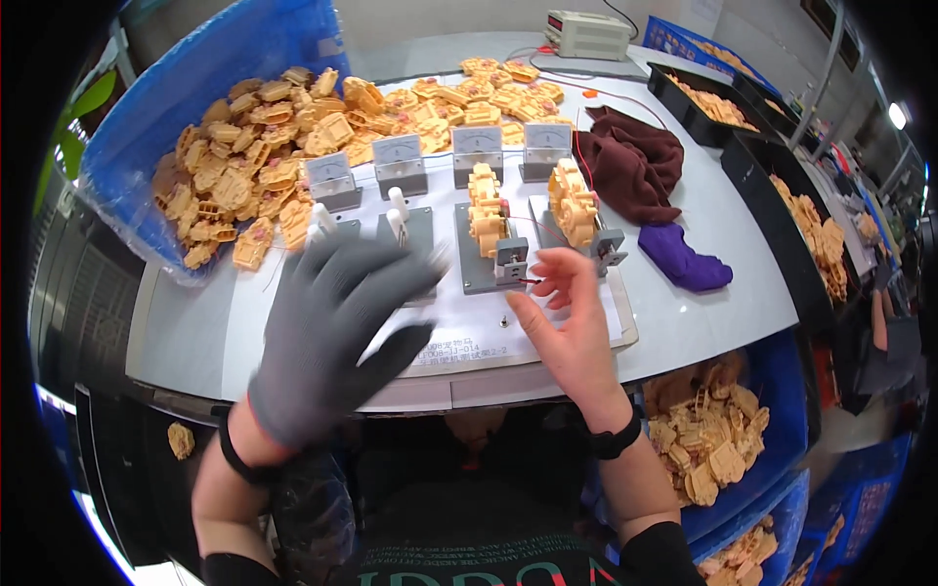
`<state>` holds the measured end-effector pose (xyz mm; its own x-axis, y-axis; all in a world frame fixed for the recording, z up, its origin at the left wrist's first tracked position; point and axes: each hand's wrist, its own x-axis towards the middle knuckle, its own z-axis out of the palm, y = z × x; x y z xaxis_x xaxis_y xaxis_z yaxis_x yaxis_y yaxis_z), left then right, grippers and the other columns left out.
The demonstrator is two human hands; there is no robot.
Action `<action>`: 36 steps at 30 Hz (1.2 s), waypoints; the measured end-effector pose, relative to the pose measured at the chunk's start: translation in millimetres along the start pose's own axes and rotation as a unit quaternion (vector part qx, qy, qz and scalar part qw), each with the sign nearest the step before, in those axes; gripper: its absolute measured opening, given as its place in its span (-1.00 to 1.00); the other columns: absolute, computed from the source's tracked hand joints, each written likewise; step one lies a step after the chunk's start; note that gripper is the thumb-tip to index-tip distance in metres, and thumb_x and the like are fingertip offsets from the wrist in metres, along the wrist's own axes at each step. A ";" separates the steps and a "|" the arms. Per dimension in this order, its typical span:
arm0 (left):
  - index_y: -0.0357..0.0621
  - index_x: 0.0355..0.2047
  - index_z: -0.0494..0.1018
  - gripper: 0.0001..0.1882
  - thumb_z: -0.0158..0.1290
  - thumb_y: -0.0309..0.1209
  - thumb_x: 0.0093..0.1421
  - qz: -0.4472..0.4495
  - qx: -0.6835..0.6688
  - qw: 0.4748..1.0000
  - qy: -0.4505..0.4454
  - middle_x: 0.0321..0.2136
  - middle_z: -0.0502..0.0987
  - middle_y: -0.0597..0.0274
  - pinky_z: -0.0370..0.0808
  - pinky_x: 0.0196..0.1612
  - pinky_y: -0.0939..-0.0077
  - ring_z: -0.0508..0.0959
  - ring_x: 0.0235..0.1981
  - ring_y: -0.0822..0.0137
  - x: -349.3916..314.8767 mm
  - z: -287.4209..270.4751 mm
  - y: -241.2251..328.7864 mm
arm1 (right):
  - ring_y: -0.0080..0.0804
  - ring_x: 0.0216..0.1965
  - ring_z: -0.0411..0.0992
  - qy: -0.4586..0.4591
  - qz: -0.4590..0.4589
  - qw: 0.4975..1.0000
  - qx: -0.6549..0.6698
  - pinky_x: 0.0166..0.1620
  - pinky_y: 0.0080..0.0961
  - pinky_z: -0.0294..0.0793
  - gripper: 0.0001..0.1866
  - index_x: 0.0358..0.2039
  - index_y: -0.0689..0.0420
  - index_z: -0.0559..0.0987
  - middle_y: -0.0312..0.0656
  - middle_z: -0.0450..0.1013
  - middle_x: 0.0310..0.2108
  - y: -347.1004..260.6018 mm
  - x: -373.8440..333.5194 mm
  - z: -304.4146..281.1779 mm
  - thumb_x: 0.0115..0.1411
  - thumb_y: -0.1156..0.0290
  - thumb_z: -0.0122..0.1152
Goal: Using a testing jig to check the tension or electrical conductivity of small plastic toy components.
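Observation:
My left hand, in a grey glove, is held over the left part of the test board with fingers stretched out, slightly blurred, nothing seen in it. It hides parts of two fixtures with white pegs. Bare, my right hand has thumb and fingers apart beside the grey clamp block of the third fixture. Short red and black wire ends show close to its fingers. A tan plastic gear-like housing stands upright on that fixture; a similar tan housing stands on the fixture to its right.
Several analog meters line the board's back. A blue bin spills tan parts at left. Brown cloth and a purple cloth piece lie at right. A power supply sits behind; black trays stand along the right.

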<state>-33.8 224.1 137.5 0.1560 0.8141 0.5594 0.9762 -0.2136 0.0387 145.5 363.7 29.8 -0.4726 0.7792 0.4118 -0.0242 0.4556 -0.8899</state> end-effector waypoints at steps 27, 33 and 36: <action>-0.06 -0.21 0.50 -0.66 0.21 -0.19 0.05 -0.619 0.456 0.500 -0.399 -0.13 0.55 0.02 0.54 -0.04 0.18 0.55 -0.05 0.02 -363.4 -167.6 -129.6 | -0.50 -0.38 0.30 -0.081 -0.093 0.990 0.071 -0.27 -0.58 0.37 -0.59 0.02 0.10 0.48 -0.27 0.33 -0.35 6.8 4.2 -1.9 0.14 0.42 0.32; -0.08 -0.19 0.54 -0.73 0.12 -0.24 0.14 -0.679 0.445 0.464 -0.355 -0.12 0.58 0.02 0.57 -0.08 0.15 0.58 -0.05 0.02 -446.7 -162.1 -146.5 | -0.45 -0.32 0.35 -0.077 -0.058 0.994 0.046 -0.21 -0.54 0.40 -0.56 0.06 0.13 0.46 -0.20 0.39 -0.25 -2.0 -2.2 -7.6 0.15 0.44 0.29; -0.18 -0.30 0.49 -0.72 0.06 -0.20 0.16 -0.571 0.478 0.623 -0.240 -0.30 0.56 -0.06 0.51 -0.16 0.07 0.56 -0.23 -0.08 -358.1 -147.7 -143.2 | -0.38 -0.26 0.39 -0.080 -0.067 0.994 -0.013 -0.15 -0.47 0.41 -0.59 0.03 0.17 0.48 -0.15 0.44 -0.19 -6.5 -6.5 -18.1 0.15 0.46 0.27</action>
<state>-251.8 -116.6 54.0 -0.9189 0.2576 0.2989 0.1004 0.8853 -0.4541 164.7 363.5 36.5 -0.6016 0.6331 0.4871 -0.0746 0.5626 -0.8233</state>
